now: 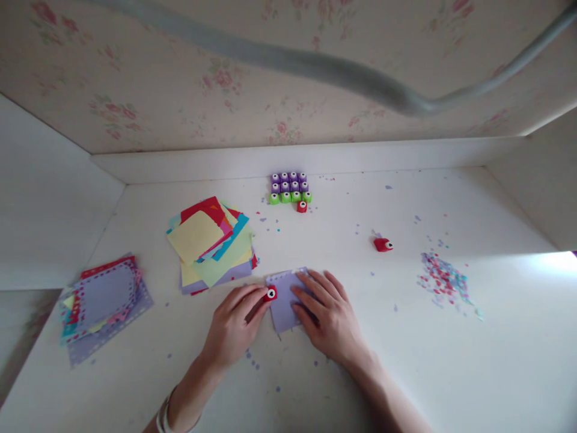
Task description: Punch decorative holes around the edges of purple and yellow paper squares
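Between the thumb and fingers of my left hand (238, 319) is a small red craft punch (271, 293) with a white top. It sits at the left edge of a lilac paper sheet (285, 310), whose top edge shows punched holes. My right hand (331, 313) lies over the sheet's right side, fingers spread and touching the paper. Part of the sheet is hidden under those fingers. Just up and left of my left hand lies a loose pile of coloured paper (225, 255).
Rows of purple and green punches (290, 187) stand near the wall, a red punch (302, 207) before them. Another red punch (383, 244) lies on its side at right, near a confetti heap (444, 279). Hole-edged sheets (106, 297) are stacked at left. A grey cable (315, 69) crosses above.
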A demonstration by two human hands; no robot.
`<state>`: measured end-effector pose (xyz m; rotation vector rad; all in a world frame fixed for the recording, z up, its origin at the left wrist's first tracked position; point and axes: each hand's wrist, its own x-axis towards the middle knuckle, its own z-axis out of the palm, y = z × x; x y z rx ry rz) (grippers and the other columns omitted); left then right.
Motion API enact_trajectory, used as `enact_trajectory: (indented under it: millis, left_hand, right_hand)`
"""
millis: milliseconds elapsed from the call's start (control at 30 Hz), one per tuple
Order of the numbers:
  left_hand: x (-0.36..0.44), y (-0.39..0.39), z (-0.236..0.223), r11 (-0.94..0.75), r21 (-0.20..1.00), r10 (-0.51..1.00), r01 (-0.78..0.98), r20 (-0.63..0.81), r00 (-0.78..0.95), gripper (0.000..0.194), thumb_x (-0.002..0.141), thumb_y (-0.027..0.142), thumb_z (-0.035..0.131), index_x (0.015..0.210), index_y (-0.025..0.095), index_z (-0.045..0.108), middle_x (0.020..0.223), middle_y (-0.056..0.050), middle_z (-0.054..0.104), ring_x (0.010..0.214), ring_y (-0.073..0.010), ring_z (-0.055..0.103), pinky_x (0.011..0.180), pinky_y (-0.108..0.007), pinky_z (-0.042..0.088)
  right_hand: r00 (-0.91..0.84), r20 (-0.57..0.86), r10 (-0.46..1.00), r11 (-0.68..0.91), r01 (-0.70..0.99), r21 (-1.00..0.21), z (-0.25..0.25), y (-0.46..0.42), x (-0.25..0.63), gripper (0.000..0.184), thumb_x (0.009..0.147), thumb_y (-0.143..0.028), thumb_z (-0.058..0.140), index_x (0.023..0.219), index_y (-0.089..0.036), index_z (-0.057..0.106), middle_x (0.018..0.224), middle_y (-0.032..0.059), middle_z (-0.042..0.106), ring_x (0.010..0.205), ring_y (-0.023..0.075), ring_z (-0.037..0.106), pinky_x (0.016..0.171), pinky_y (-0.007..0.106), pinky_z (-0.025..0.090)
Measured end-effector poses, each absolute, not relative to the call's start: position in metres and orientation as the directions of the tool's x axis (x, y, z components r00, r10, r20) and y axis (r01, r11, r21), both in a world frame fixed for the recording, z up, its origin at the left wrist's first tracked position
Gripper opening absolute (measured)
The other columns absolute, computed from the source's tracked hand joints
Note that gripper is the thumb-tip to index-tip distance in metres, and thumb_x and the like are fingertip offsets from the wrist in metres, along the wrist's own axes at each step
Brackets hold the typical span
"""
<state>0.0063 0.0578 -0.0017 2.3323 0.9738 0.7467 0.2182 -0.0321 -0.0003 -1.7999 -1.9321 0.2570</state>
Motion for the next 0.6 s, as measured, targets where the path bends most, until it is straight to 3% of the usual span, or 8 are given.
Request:
enact_trajectory:
  millis: [300, 433, 600]
  left_hand:
    - [0.003, 0.057, -0.003, -0.587, 0.639, 0.764, 0.496, 0.235, 0.601, 0.031, 0.089, 0.022, 0.064, 0.119, 0.028, 0.062, 0.112, -0.005, 0.067, 0.102, -0.0206, 0.065, 0.092, -0.037, 0.056]
    - [0.003, 0.060, 0.010, -0.505, 0.711, 0.798, 0.489, 0.169, 0.578, 0.033, 0.088, 0.026, 0.064, 0.121, 0.025, 0.060, 0.117, -0.007, 0.064, 0.106, -0.0216, 0.062, 0.094, -0.037, 0.055]
    - [0.013, 0.067, 0.022, -0.371, 0.775, 0.839, 0.511, 0.044, 0.543, 0.020, 0.093, 0.030, 0.056, 0.110, 0.025, 0.066, 0.107, -0.005, 0.067, 0.091, -0.0168, 0.065, 0.073, -0.027, 0.058]
  right_hand:
    - [-0.020, 0.216, 0.976, 0.119, 0.882, -0.456, -0.001, -0.032, 0.219, 0.030, 0.092, -0.028, 0.056, 0.121, -0.028, 0.066, 0.137, 0.0041, 0.058, 0.130, 0.0280, 0.050, 0.111, 0.053, 0.036]
    - [-0.014, 0.212, 0.977, 0.111, 0.883, -0.456, 0.000, -0.031, 0.219, 0.030, 0.092, -0.029, 0.057, 0.120, -0.027, 0.066, 0.137, 0.0038, 0.058, 0.129, 0.0280, 0.050, 0.111, 0.053, 0.036]
    - [-0.013, 0.204, 0.979, 0.107, 0.882, -0.458, 0.001, -0.031, 0.218, 0.030, 0.092, -0.029, 0.056, 0.121, -0.027, 0.066, 0.138, 0.0037, 0.058, 0.129, 0.0280, 0.050, 0.111, 0.053, 0.035]
